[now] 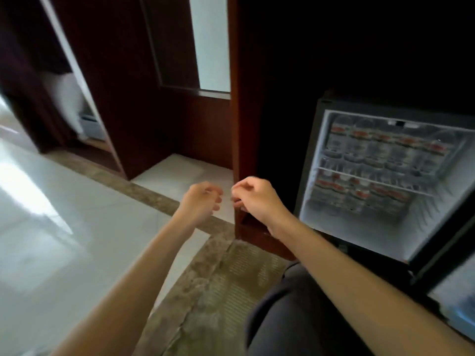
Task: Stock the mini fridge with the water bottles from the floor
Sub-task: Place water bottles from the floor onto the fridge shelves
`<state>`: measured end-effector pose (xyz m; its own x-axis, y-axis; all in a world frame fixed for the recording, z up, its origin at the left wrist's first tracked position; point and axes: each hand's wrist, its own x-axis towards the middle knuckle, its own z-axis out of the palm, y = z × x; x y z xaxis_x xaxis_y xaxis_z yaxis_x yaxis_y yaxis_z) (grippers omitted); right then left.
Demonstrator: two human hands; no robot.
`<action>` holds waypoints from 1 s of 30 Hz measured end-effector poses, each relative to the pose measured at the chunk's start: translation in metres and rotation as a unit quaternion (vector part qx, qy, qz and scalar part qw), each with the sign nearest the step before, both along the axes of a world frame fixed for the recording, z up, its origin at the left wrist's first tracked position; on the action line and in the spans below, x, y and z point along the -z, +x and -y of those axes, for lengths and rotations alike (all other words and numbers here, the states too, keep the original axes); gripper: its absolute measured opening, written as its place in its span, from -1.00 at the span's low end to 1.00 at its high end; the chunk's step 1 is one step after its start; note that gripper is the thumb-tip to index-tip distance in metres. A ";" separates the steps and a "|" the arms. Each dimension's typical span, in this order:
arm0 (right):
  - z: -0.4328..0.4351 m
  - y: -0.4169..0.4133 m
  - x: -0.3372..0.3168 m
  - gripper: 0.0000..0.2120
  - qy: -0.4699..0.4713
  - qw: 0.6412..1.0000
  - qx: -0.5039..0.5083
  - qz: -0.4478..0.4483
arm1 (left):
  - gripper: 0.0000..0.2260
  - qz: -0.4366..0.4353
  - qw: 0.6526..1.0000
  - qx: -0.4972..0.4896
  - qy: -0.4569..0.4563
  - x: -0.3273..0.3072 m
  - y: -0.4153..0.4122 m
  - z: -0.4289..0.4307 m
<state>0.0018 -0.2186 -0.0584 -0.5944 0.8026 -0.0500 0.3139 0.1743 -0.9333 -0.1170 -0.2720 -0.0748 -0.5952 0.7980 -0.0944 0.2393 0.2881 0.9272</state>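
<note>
Pale floor shows no loose bottles. To the right of the hands, the open fridge holds bottles on both shelves; stocking looks nearly complete. Left hand and right hand hover loosely curled, nearly touching, holding nothing.

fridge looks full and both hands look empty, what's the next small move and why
Probably swing the fridge door shut with the right hand. The mini fridge stands open with bottles packed on both shelves, no bottles show on the floor in view, and the left hand and right hand hover loosely curled with nothing in them. The picture is blurred, so gaps could be missed.
</note>
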 end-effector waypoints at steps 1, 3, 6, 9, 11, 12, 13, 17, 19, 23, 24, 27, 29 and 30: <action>0.029 -0.010 0.001 -0.90 -0.011 1.000 -0.016 -0.018 | -0.76 -0.008 1.000 -0.005 0.002 -0.002 -0.008 0.031; 0.084 -0.024 0.006 -0.95 -0.035 0.997 -0.048 -0.041 | -0.74 -0.021 0.999 -0.038 0.008 0.000 -0.022 0.090; 0.150 -0.042 0.025 -0.84 -0.060 0.994 -0.087 -0.023 | -0.80 0.010 0.993 -0.118 0.005 0.019 -0.036 0.172; 0.203 -0.060 0.051 -0.82 -0.080 0.988 -0.132 0.019 | -0.82 0.044 0.978 -0.200 -0.040 0.058 -0.043 0.247; 0.233 -0.072 0.071 -0.79 -0.085 0.981 -0.166 0.056 | -0.80 0.066 0.967 -0.236 -0.075 0.085 -0.044 0.286; 0.247 -0.077 0.080 -0.79 -0.087 0.977 -0.183 0.071 | -0.79 0.077 0.960 -0.254 -0.087 0.099 -0.044 0.303; 0.259 -0.081 0.089 -0.78 -0.090 0.972 -0.199 0.082 | -0.78 0.090 0.954 -0.269 -0.097 0.111 -0.042 0.319; 0.300 -0.094 0.126 -0.79 -0.104 0.948 -0.266 0.137 | -0.80 0.108 0.934 -0.313 -0.134 0.153 -0.037 0.372; 0.315 -0.098 0.139 -0.81 -0.092 0.935 -0.298 0.172 | -0.77 0.105 0.922 -0.335 -0.164 0.172 -0.041 0.393; 0.337 -0.107 0.156 -0.76 -0.047 0.908 -0.351 0.225 | -0.72 0.077 0.892 -0.376 -0.239 0.197 -0.060 0.416; 0.342 -0.110 0.159 -0.75 -0.037 0.903 -0.358 0.236 | -0.64 0.067 0.884 -0.386 -0.255 0.200 -0.066 0.418; 0.354 -0.117 0.171 -0.70 -0.008 0.889 -0.370 0.269 | -0.57 0.058 0.876 -0.399 -0.265 0.205 -0.086 0.422; 0.358 -0.121 0.178 -0.67 -0.013 0.886 -0.375 0.272 | -0.51 0.060 0.881 -0.386 -0.266 0.216 -0.102 0.426; 0.360 -0.122 0.180 -0.64 -0.016 0.888 -0.374 0.269 | -0.47 0.071 0.887 -0.372 -0.264 0.225 -0.111 0.429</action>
<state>-0.1205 -0.5781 -0.2388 -0.8434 0.1871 -0.5036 0.5235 0.4971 -0.6920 -0.2283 -0.7010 -0.3000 -0.8912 0.0105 -0.4536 -0.3077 0.7206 0.6214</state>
